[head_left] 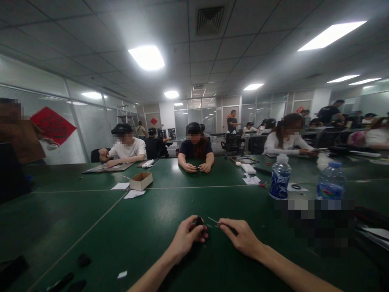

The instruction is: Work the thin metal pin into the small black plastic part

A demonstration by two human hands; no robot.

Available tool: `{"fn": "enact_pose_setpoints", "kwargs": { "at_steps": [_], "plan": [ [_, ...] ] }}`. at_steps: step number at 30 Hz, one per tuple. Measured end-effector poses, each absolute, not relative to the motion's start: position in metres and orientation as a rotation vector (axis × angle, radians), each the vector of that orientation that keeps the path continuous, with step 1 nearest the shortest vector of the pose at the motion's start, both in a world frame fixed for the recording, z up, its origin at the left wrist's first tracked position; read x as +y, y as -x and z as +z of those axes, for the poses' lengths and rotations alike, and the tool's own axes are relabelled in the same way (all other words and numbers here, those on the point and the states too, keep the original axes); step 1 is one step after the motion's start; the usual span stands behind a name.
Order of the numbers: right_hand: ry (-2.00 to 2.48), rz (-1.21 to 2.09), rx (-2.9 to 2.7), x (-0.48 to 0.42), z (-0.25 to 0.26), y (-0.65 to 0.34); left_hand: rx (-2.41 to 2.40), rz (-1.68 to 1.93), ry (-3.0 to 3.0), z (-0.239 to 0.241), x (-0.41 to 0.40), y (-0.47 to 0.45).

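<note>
My left hand (188, 235) rests on the green table (127, 227) with its fingers pinched around a small black part (199, 221). My right hand (238, 235) lies just to the right of it, closed in a pinch on a thin metal tool (212, 220) whose tip points left toward the black part. The tip and the part are a short gap apart. Both forearms reach in from the bottom edge.
Two water bottles (280, 177) (331, 180) stand at the right. A small cardboard box (141, 181) and paper slips lie mid-table. Small black pieces (83, 260) lie at the near left. Several other people sit working across the table.
</note>
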State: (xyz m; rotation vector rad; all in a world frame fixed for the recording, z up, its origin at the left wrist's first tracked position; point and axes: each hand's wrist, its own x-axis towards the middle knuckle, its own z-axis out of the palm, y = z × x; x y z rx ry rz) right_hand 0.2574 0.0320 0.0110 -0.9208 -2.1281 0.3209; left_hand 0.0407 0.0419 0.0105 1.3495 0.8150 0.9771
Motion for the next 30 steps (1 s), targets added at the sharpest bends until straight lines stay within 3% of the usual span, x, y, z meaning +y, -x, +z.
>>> {"fn": "enact_pose_setpoints", "kwargs": {
  "at_steps": [30],
  "plan": [
    [0.96, 0.318, -2.285, 0.0282, 0.0152, -0.2537, 0.813, 1.042, -1.206, 0.0108, 0.0444, -0.0361]
  ]
}}
